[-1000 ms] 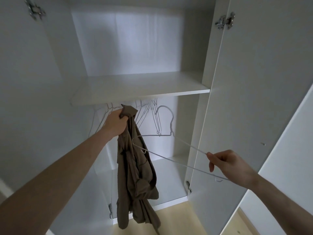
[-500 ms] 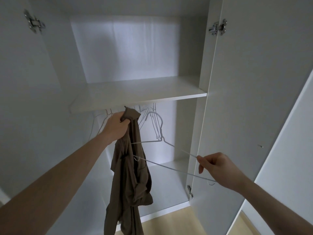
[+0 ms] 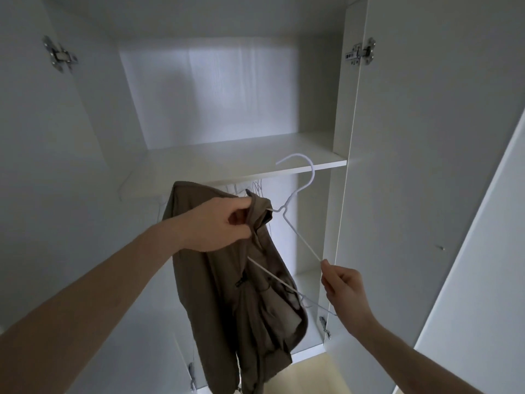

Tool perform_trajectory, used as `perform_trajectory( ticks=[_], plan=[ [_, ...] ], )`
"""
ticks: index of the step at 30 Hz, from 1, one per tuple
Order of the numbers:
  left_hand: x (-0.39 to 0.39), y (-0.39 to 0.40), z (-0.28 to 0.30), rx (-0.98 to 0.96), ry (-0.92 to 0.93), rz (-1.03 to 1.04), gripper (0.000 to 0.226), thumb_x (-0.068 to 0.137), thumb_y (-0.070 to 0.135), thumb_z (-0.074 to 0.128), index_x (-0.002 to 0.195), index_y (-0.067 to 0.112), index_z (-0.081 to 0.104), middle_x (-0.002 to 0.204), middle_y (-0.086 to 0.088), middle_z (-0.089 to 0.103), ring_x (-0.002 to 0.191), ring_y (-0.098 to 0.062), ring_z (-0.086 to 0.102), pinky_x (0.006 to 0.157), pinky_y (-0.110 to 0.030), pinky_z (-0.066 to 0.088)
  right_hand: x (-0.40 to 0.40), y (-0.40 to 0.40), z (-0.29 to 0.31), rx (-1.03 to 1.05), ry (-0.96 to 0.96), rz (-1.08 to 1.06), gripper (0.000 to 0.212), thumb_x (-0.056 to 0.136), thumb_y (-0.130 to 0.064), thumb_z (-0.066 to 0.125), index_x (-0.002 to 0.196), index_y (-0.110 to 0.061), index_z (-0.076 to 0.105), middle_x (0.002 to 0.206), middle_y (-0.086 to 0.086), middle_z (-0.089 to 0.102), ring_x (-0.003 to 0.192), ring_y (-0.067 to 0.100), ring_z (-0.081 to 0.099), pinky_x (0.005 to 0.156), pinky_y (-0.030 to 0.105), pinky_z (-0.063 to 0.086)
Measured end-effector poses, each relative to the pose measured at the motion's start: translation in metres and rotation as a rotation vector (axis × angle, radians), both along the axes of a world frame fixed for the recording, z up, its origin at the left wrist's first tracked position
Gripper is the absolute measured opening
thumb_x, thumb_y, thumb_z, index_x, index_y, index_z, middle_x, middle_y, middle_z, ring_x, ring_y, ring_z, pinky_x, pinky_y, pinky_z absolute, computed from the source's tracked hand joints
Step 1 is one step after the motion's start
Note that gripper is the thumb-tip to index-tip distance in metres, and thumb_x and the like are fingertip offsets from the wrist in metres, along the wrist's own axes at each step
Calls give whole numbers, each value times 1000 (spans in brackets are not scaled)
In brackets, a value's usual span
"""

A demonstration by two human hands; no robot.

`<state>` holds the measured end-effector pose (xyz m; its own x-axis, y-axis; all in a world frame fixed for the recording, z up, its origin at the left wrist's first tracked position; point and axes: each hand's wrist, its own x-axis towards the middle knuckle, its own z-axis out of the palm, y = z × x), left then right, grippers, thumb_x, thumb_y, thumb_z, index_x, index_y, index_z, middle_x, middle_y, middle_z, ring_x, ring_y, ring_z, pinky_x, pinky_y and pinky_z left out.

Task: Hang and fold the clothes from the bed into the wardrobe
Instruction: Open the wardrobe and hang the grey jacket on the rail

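— How much room is there around the hanger?

— The white hanger [image 3: 295, 234] is out in front of the open wardrobe [image 3: 216, 115], its hook just before the shelf edge [image 3: 233, 177]. The open door [image 3: 426, 166] stands close on the right; spare hangers [image 3: 255, 189] hang further in.

— And the hands?

— The left hand [image 3: 216, 226] grips the collar of the brown garment [image 3: 241, 294], which hangs down over the hanger's left end. The right hand [image 3: 345, 288] pinches the hanger's right arm between thumb and fingertips.
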<state>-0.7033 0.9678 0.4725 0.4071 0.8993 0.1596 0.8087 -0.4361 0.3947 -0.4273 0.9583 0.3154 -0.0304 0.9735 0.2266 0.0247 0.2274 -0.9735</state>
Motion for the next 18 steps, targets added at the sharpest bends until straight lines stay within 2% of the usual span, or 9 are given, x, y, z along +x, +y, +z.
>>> perform_trajectory(
  ticks=[2,4,5,7,9,11,13,15,18],
  plan=[
    [-15,16,5,304,304,72,28,82,33,52,104,23,67,102,4,52,95,-19,51,91,-43,46,-7,7,-4,34,24,8,64,99,-42,61,45,-23,34,52,3,23,47,13,20,47,20,23],
    [-23,27,11,445,434,135,18,85,37,54,98,31,66,107,6,48,102,-18,45,98,-43,37,-8,8,-2,70,42,11,61,91,-54,60,48,-19,34,54,8,22,48,14,20,48,20,23],
    [-25,30,15,430,390,140,9,88,39,55,90,35,63,102,9,53,98,-15,49,95,-43,39,-7,8,-1,81,35,16,59,90,-54,58,48,-20,35,53,6,23,48,14,21,48,19,24],
    [-28,37,18,368,235,146,21,90,39,55,69,35,54,71,13,56,72,-8,53,73,-35,41,-2,14,0,99,-13,19,59,101,-43,55,46,-23,48,50,-2,30,48,12,27,52,20,28],
    [-28,45,20,401,178,175,23,84,40,53,62,35,50,62,10,55,59,-7,49,58,-30,33,8,28,-2,56,28,12,54,108,-36,46,64,-19,72,55,-3,40,54,13,38,59,25,35],
    [-25,48,21,466,173,211,27,81,41,51,59,26,46,57,4,51,56,-10,46,56,-29,31,21,43,-13,-105,234,8,58,105,-53,35,98,-18,80,77,3,59,77,19,51,75,32,42],
    [-23,51,21,503,155,247,35,83,40,52,60,15,43,55,-2,47,56,-13,45,54,-29,31,25,49,-38,-319,394,-61,59,103,-58,31,115,-19,74,108,4,69,102,26,57,88,38,43],
    [-23,56,23,518,132,257,36,86,35,56,62,11,44,56,-5,46,56,-14,46,54,-30,32,15,37,-70,-541,280,-86,55,94,-60,51,125,-17,65,131,8,64,110,27,59,86,37,45],
    [-22,62,27,528,113,263,35,86,33,55,62,9,45,55,-7,44,55,-14,47,53,-30,31,-20,8,-94,-807,-43,177,91,71,-70,69,145,-24,45,143,4,54,120,25,55,94,39,48]
  ],
)
